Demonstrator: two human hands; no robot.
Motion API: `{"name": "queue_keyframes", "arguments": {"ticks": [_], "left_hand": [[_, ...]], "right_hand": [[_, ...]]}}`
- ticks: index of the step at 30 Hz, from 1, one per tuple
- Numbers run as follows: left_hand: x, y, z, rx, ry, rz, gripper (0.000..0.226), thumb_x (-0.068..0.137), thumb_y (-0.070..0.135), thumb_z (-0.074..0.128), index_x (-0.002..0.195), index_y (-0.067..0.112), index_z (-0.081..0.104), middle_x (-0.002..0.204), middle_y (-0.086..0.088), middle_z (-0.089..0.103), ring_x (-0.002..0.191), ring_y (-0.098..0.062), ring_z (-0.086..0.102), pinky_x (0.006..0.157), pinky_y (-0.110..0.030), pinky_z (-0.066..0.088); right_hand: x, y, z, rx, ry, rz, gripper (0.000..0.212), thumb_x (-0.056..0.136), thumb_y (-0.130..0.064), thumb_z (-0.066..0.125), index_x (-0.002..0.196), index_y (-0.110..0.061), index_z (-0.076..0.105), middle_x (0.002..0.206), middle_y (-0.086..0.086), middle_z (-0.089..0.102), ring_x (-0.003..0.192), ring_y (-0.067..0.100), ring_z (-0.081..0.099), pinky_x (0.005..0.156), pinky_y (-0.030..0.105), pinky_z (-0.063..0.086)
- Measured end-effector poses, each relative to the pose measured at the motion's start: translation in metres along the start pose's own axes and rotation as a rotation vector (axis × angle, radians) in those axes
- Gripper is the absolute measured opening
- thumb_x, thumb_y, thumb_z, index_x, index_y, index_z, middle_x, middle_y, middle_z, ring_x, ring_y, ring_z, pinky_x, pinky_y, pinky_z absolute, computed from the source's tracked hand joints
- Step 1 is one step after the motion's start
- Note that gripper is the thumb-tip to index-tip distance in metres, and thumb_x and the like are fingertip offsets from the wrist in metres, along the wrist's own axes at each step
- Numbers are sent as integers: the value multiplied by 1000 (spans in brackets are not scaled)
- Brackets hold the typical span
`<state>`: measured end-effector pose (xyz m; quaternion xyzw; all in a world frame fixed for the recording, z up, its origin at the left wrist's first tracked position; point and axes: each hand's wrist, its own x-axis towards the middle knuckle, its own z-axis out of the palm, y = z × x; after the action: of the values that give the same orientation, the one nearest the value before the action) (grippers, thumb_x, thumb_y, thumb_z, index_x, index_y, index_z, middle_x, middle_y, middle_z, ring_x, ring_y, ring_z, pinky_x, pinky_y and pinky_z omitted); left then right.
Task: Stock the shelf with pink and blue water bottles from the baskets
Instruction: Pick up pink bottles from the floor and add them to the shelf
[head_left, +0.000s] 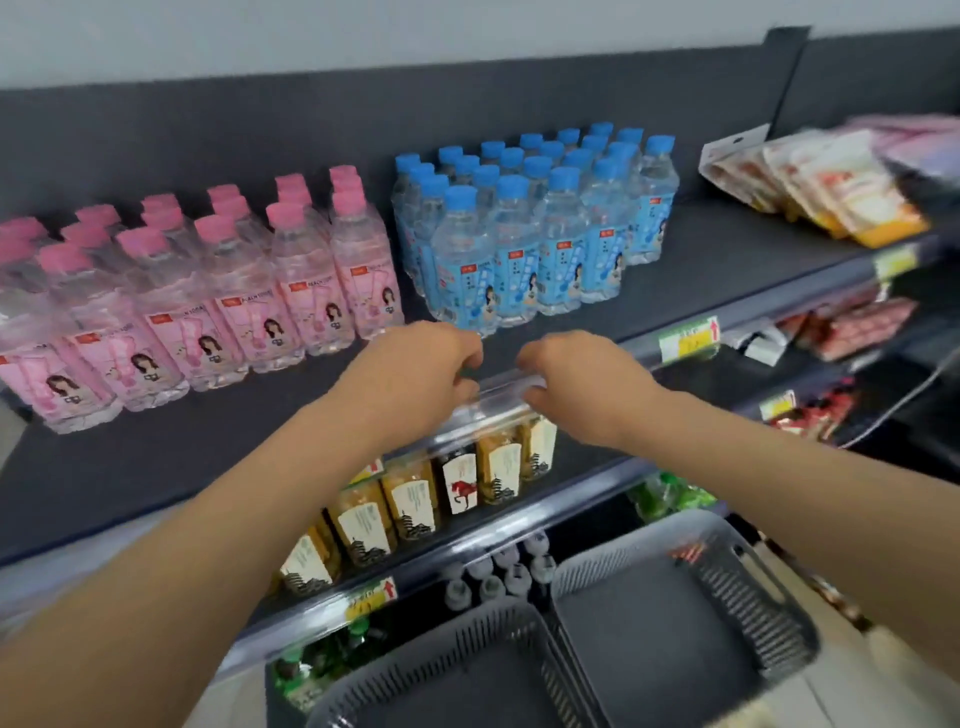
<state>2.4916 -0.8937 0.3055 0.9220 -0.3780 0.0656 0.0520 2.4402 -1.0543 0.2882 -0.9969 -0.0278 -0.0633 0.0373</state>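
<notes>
Nearest you: 2 grey slatted baskets, left basket (467, 623) and right basket (753, 597), side by side below the shelving. Behind them on the lower shelves: green bottles (322, 660), dark-capped bottles (493, 571), then a row of amber tea bottles (410, 499), all upright.

Your forearms reach over these. The left hand (426, 369) and right hand (576, 384) sit close together at the front edge of the top shelf (156, 483), on the clear front rail (501, 392). Right hand: fingers curl over the rail w/ thumb under it, so it holds the rail. Left hand: fingers curled at the rail; can't tell if it grips.

Pink bottles (265, 291) stand on the shelf's left part, blue bottles (519, 249) just beside them at centre. All upright, long axis vertical, caps up, labels facing you.

Room: a bare strip runs between the pink rows and the front edge, wider toward the left. There's also an open stretch between the blue block and the snack pouches (810, 182) at right.

Counts: pink approx 18 (6 cols x 3 deep, leftmost blurred). Blue 20+ caps, exact no. unreadable.
</notes>
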Motion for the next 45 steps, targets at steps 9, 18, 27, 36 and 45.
{"name": "queue_keyframes", "arguments": {"ticks": [9,18,27,36,45], "left_hand": [[10,125,43,-95,-157,327,30,86,32,63,114,22,59,107,2,62,97,-19,56,82,-34,48],[11,289,91,-198,-325,536,34,84,31,66,116,22,60,107,5,63,97,-15,57,84,-33,48],[5,470,171,-270,-501,612,32,84,23,65,115,16,60,103,-1,64,93,-18,58,82,-39,50],[1,561,285,-392,-711,565,28,83,14,65,111,10,63,91,-1,58,89,-20,57,76,-29,43],[5,593,460,-423,-850,530,22,82,12,62,104,10,64,100,-4,66,90,-23,59,70,-24,39]], "right_hand": [[-137,76,3,-23,-62,288,31,90,-29,54,112,-9,59,111,11,61,106,31,56,83,38,48],[-294,177,24,56,-171,653,30,89,-27,57,111,-8,61,106,11,64,96,30,60,79,39,53],[-443,286,75,199,-328,815,36,91,-31,59,123,-14,56,115,8,62,100,27,61,77,32,52],[-521,358,160,317,-448,992,30,91,-23,55,118,-11,57,118,10,61,104,31,59,86,38,52],[-574,401,316,422,-524,1219,34,91,-20,52,125,-18,53,123,6,59,107,28,57,81,34,49]]}}
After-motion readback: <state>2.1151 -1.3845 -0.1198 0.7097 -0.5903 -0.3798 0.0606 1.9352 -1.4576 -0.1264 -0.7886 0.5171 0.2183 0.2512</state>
